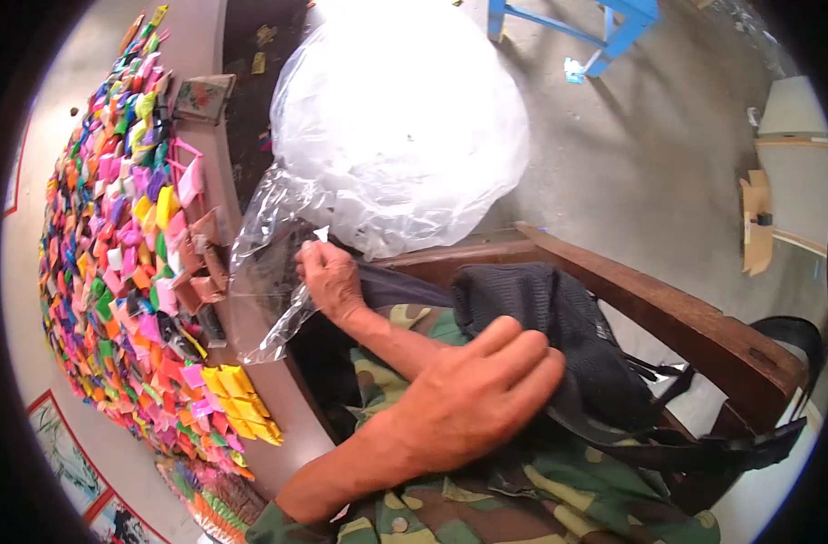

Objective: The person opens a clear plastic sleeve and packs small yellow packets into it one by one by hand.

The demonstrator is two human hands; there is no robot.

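My right hand [330, 279] is closed in a pinch, with a small white piece [321, 234] at its fingertips. Crumpled clear plastic [273, 263] lies just left of these fingers, beside a large transparent bag [396, 136] with bright white contents. Nearer the camera, my left hand [482, 390] crosses over the right forearm, its fingers curled together; what they hold, if anything, is hidden. Behind and right of it is a black mesh-fabric bag [545, 317] with straps, on camouflage-patterned clothing [541, 494].
A big pile of small colourful packets [115, 272] covers the left side, with yellow packets [242, 399] at the table edge. A wooden chair arm [668, 308] runs along the right. Further off are a blue stool [618, 41] and a cardboard piece [755, 222] on the floor.
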